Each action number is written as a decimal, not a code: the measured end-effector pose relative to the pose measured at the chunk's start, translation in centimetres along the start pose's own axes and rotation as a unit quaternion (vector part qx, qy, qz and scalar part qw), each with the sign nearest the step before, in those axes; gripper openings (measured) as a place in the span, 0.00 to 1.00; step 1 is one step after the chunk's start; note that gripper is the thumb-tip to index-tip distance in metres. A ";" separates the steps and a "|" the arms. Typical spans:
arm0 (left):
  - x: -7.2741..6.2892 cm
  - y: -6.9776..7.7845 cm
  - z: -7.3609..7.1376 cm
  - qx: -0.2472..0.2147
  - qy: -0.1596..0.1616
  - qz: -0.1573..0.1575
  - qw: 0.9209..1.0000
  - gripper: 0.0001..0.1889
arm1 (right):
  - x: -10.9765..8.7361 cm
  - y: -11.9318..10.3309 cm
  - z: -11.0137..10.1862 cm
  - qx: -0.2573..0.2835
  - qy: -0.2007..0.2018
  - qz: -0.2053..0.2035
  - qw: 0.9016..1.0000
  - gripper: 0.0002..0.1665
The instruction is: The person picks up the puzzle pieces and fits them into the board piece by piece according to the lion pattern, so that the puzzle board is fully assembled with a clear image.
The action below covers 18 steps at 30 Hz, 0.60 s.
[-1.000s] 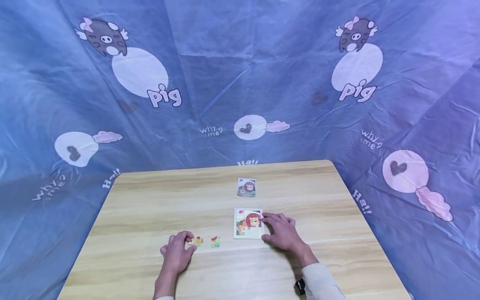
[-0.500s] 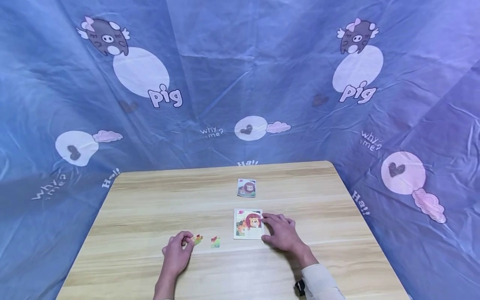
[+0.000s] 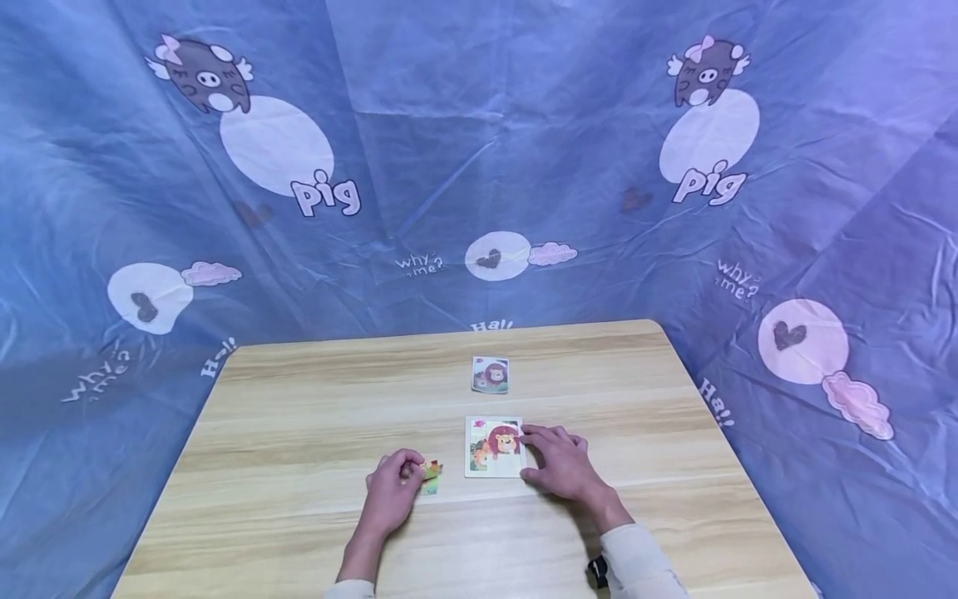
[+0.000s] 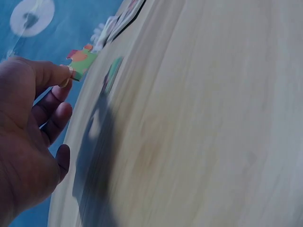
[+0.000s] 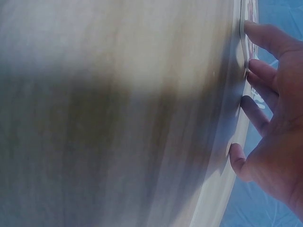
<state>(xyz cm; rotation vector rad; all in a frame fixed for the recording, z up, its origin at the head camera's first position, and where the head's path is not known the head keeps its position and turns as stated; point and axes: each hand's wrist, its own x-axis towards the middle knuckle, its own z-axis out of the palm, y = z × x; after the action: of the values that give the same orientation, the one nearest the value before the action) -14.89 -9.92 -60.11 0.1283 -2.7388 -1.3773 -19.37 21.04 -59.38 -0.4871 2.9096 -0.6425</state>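
Observation:
My left hand (image 3: 391,491) pinches a green and orange jigsaw piece (image 4: 83,64) between thumb and fingertips, raised over the table. A yellowish rounded bit peeks out under the thumb. Just below, another jigsaw piece (image 3: 431,490), green and blue, lies on the wood, partly covered by the held one in the head view. The square puzzle tray (image 3: 509,468) shows a partly assembled lion picture, with bare white at its lower right. Along the tray's right edge rest the thumb and fingertips of my right hand (image 3: 565,466), spread apart and loosely bent.
A small lion picture card (image 3: 490,376) lies behind the tray. The wooden table (image 3: 299,399) ends at a blue cloth backdrop (image 3: 419,166) printed with pigs and hearts. A dark strap (image 3: 596,572) shows at the right wrist, by the sleeve.
My left hand has lifted the jigsaw pieces from their spot on the left and carried them rightward, over the remaining piece. The right hand has stayed at the tray's edge.

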 end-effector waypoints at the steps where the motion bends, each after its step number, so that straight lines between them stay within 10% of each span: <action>1: 0.1 0.2 0.4 0.000 -0.007 0.004 1.000 0.07 | 0.0 0.0 0.0 0.000 0.001 -0.001 1.000 0.37; 18: 1.2 3.3 5.1 0.024 -0.078 0.089 0.993 0.09 | 0.0 0.2 0.3 0.008 0.006 0.002 1.000 0.36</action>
<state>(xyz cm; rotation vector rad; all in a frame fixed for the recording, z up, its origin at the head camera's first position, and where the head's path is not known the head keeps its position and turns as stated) -16.80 -3.98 -60.46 -0.2263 -2.8260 -1.3284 -19.37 21.12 -59.71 -0.4782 2.9136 -0.6709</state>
